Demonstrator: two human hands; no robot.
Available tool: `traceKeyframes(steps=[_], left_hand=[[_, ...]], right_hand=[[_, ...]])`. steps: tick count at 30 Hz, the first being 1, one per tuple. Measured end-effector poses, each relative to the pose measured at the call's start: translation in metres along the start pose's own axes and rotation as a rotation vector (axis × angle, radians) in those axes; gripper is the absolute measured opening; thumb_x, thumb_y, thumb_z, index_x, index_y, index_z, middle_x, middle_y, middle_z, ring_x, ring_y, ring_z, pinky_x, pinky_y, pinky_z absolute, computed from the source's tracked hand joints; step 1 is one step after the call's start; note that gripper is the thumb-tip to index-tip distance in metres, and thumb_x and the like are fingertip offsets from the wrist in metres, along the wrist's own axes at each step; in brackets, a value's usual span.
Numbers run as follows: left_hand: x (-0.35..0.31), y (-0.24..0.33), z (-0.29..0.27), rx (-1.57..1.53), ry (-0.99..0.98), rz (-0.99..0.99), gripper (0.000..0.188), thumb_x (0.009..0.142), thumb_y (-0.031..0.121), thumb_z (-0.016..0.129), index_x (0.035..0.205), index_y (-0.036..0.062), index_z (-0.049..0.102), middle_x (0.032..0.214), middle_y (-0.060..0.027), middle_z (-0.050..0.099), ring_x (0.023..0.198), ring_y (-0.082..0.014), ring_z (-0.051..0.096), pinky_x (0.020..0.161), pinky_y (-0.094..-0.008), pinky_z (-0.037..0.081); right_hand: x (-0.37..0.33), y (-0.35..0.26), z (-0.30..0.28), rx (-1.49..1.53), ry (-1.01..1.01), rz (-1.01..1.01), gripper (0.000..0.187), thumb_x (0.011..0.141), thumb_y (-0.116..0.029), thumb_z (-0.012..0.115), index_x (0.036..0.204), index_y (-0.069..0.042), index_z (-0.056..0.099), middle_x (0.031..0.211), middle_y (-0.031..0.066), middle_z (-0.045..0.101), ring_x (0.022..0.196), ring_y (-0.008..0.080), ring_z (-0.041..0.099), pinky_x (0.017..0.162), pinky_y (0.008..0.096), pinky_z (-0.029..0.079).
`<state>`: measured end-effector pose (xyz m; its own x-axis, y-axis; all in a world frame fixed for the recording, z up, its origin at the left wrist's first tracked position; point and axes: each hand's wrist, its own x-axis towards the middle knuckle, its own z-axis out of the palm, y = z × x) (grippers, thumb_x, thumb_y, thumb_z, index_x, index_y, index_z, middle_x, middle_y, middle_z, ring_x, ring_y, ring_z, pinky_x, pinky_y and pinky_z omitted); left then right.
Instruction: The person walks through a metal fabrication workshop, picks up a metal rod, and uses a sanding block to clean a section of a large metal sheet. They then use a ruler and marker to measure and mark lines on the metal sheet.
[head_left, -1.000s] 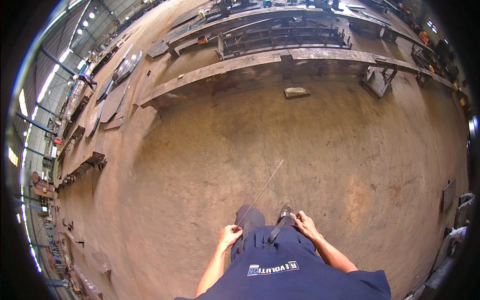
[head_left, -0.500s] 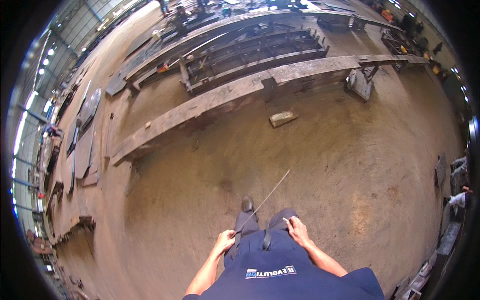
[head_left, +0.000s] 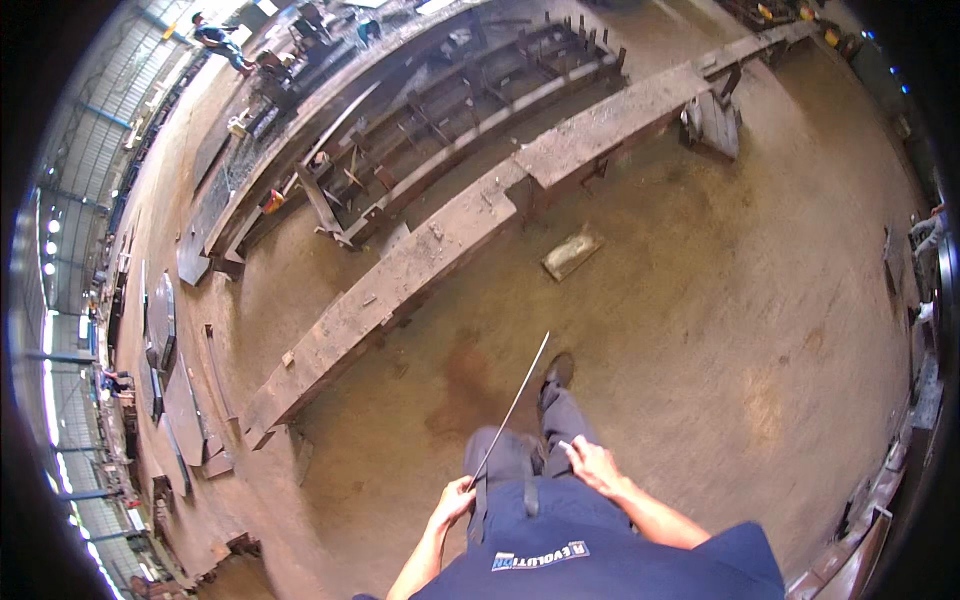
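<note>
Shirt [head_left: 640,570]: dark blue, w/ small wht/blue print on it, btm ctr of frame.
L hand [head_left: 455,498]: lower ctr, beside L thigh; fingers pinched around near end of rod.
R hand [head_left: 597,468]: lower ctr, over R thigh; fingers curled, gripping small pale piece [head_left: 566,446], too small to tell kind.
Rod [head_left: 514,405]: thin, grey, straight; slants from L hand up & rt across trousers [head_left: 510,455], far tip over floor nr mid-frame.
Shoe [head_left: 561,370]: dark, 1 visible, just below & rt of rod's tip.
Floor [head_left: 680,330]: brown, stained, scuffed.
Block [head_left: 572,253]: pale, rectangular, lying on floor, a bit above & rt of ctr.
Beam [head_left: 400,270]: long, rusty brown, runs diag. from left of frame to upper rt; notch approx. midway, small bits on top.
Framework [head_left: 480,125]: dark metal, upper ctr, beyond beam; short uprights along far side.
Plates [head_left: 185,395]: dark, flat, on floor at left.
Co-worker [head_left: 215,40]: blue top, upper left.
Wall [head_left: 60,330]: pale, ribbed, w/ bright strips, far left edge.
</note>
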<state>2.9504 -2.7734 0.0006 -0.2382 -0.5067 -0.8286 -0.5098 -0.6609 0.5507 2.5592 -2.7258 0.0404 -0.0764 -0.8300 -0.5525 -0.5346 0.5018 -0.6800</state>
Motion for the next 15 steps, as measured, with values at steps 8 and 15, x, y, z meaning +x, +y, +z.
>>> traceKeyframes(steps=[8, 15], left_hand=[[-0.025, 0.139, -0.084, 0.097, -0.324, -0.039, 0.016, 0.095, 0.011, 0.067, 0.109, 0.0037, 0.069, 0.094, 0.0038, 0.066, 0.091, -0.0110, 0.059, 0.079, -0.0243, 0.047], [0.136, 0.233, -0.160, 0.574, -0.082, 0.373, 0.030, 0.093, 0.029, 0.078, 0.103, 0.0005, 0.074, 0.090, -0.0158, 0.072, 0.084, -0.0263, 0.071, 0.077, -0.0389, 0.056]], right_hand=[[0.018, -0.125, -0.074, 0.269, -0.123, 0.331, 0.033, 0.107, -0.038, 0.055, 0.113, -0.005, 0.053, 0.084, 0.0268, 0.068, 0.082, 0.0493, 0.068, 0.071, 0.0544, 0.051], [0.189, -0.004, 0.007, 0.830, 0.449, 0.568, 0.019, 0.100, -0.023, 0.055, 0.105, -0.004, 0.055, 0.072, 0.0052, 0.061, 0.061, 0.0141, 0.058, 0.052, 0.0322, 0.046]])
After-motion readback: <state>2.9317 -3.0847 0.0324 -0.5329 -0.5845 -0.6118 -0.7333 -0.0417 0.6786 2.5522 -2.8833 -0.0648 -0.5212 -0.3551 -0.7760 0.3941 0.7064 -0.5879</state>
